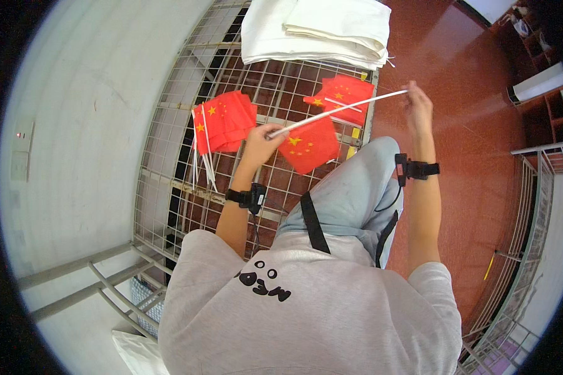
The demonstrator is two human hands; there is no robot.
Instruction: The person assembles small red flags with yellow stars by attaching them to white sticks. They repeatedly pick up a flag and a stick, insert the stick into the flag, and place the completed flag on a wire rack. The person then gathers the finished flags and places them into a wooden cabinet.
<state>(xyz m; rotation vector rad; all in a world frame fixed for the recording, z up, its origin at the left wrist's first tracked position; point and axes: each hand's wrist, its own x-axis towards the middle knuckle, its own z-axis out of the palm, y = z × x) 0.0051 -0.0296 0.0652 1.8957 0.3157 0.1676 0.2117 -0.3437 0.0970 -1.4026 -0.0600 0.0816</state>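
Note:
A long thin white stick (341, 112) slants between my two hands over the metal mesh. My left hand (263, 147) is closed round its lower left end. The fingers of my right hand (419, 107) pinch its far right end. Just below the stick, by my left fingers, spreads a small red flag (309, 149) with yellow stars; whether it is fixed to this stick I cannot tell. Left of my left hand lies a fanned pile of red flags (231, 119) on white sticks. Another group of red flags (350, 90) lies beyond the stick.
Folded white cloth (319, 37) is stacked at the far end of the wire-mesh bed frame (194, 81). A pale wall (87, 125) runs along the left. Reddish floor (463, 81) stretches to the right, with shelves (544, 81) and a metal bed rail (532, 200) beyond.

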